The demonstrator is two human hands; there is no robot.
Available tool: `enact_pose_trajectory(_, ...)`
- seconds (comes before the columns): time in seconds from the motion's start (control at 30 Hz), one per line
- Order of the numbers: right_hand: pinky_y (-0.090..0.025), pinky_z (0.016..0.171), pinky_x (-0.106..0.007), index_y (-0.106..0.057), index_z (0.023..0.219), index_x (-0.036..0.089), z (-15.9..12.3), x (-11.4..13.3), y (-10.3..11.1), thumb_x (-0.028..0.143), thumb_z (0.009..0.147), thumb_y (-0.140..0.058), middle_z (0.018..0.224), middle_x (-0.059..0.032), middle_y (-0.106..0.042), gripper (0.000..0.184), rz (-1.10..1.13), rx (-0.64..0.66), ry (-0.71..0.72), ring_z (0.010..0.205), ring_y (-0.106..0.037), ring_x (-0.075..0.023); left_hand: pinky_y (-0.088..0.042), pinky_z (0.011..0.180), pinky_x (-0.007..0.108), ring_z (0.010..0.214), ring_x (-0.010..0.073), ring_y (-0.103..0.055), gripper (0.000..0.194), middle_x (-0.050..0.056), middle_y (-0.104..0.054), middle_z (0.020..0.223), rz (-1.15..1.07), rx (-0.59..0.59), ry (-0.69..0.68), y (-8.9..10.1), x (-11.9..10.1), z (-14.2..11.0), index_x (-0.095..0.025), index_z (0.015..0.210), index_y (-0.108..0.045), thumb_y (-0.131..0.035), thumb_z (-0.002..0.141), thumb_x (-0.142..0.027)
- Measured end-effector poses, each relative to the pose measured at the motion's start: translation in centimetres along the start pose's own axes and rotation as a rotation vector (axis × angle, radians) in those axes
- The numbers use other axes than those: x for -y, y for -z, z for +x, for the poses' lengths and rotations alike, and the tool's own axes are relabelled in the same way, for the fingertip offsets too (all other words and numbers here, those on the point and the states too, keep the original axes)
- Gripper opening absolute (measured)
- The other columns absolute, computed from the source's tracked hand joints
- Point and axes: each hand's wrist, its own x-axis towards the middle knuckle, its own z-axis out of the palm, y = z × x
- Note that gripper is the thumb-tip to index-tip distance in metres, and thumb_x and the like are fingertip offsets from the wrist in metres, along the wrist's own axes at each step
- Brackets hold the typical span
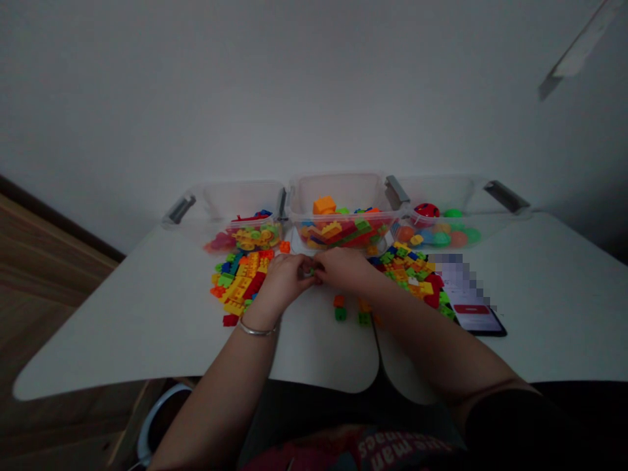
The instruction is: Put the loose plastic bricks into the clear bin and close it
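Note:
My left hand [287, 278] and my right hand [343, 267] meet over the middle of the table, fingertips pinched together. Between them shows a speck of green on something small, mostly hidden by the fingers. Beside my left hand lies a pile of toy building blocks [239, 288], mostly yellow, red, green and blue. Another pile of building blocks [409, 271] spreads beyond my right forearm. Below my right hand stand an orange-and-green block pair [340, 307] and a green block [364, 318] with yellow-orange above it.
Behind the hands stands a clear bin [343, 216] of blocks. A left bin [240, 199] holds yellow and red pieces; a right bin [441, 196] holds coloured balls. A tablet [473, 307] lies at the right on the white table [122, 327]. A seam divides the tabletop.

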Motion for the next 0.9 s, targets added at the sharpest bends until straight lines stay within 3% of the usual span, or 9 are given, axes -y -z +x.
enact_pose_trajectory(0.53, -0.043, 0.067, -0.027, -0.068, 0.088, 0.023, 0.5, -0.8, -1.2, 0.017, 0.085, -0.061, 0.09, -0.0022, -0.074, 0.01, 0.209, -0.097, 0.075, 0.082, -0.066, -0.0172, -0.047, 0.072, 0.037, 0.08, 0.0241, -0.061, 0.023, 0.004, -0.068, 0.081, 0.085, 0.007, -0.018, 0.0, 0.1, 0.0, -0.021, 0.09, -0.063, -0.076, 0.072, -0.027)
enact_pose_trajectory(0.9, -0.045, 0.067, -0.029, -0.073, 0.096, 0.021, 0.8, -1.3, -0.3, 0.018, 0.084, -0.057, 0.097, -0.0083, -0.076, 0.02, 0.131, 0.028, 0.052, 0.087, -0.069, -0.0234, -0.046, 0.086, 0.044, 0.087, 0.027, -0.062, 0.023, 0.003, -0.07, 0.083, 0.09, -0.001, -0.013, 0.1, 0.0, -0.1, -0.023, 0.098, -0.064, -0.071, 0.075, -0.023)
